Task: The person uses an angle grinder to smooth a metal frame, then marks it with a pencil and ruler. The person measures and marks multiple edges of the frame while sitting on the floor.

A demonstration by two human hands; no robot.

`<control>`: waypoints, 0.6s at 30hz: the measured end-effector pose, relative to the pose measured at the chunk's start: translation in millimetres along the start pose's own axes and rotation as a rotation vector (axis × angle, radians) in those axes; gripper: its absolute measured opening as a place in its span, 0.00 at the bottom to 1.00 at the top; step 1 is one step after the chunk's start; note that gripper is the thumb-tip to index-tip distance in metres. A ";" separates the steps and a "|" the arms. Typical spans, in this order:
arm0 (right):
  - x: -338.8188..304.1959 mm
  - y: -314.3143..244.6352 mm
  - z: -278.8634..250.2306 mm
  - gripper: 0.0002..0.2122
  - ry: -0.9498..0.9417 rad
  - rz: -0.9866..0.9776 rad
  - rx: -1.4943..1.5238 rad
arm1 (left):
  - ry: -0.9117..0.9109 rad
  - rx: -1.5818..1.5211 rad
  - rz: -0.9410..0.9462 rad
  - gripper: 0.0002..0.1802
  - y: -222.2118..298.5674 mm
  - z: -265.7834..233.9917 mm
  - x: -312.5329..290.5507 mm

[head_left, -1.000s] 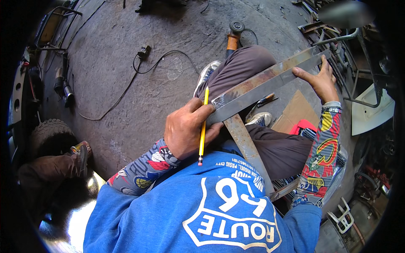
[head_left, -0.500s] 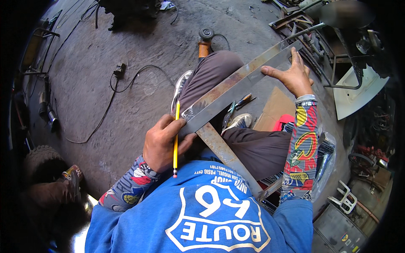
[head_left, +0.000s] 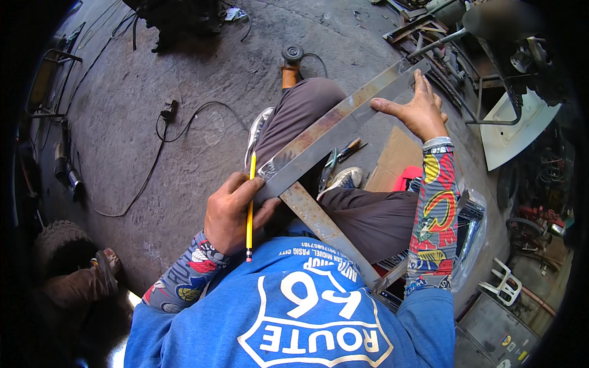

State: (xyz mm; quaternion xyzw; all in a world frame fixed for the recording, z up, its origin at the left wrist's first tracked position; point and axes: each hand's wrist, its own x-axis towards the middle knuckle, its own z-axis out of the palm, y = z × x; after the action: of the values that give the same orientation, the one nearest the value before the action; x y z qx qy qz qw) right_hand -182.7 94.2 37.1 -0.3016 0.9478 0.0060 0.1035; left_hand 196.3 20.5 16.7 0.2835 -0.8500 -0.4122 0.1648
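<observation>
A rusty metal frame (head_left: 339, 115) slants over my lap, with a rusty leg (head_left: 322, 218) running from it toward my right side. Along its near side lies a flat grey steel bar (head_left: 325, 135). My left hand (head_left: 233, 211) is closed at the bar's lower left end, and a yellow pencil (head_left: 250, 211) sits upright between its fingers, eraser end toward me. At the upper right, my right hand (head_left: 420, 111) holds the bar's far end, thumb and fingertips spread along it.
An orange angle grinder (head_left: 291, 72) lies beyond my knee. Pliers (head_left: 329, 167), a screwdriver (head_left: 353, 147) and cardboard (head_left: 392, 161) are beside my shoe. A cable (head_left: 147, 175) crosses the floor at left. Scrap metal (head_left: 429, 37) fills the far right. A person's leg (head_left: 80, 285) shows at lower left.
The surroundings have shifted slightly left in the view. Both hands keep their holds on the bar, and the pencil stays in my left hand.
</observation>
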 end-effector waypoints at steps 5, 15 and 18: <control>2.4 1.7 0.1 0.72 -0.015 0.005 -0.014 | 0.003 -0.022 -0.007 0.20 -1.2 0.9 -1.2; 5.7 2.2 4.1 0.73 -0.016 -0.025 -0.054 | 0.024 0.004 0.009 0.20 -5.8 0.4 -4.5; 7.2 2.6 5.7 0.73 -0.009 -0.026 -0.048 | 0.009 0.016 -0.020 0.20 -3.6 -0.3 -4.2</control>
State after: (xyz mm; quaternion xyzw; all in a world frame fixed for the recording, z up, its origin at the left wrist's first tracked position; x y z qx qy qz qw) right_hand -188.8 92.7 29.9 -0.3165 0.9428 0.0284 0.1004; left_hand 201.0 21.2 13.9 0.2952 -0.8496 -0.4058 0.1623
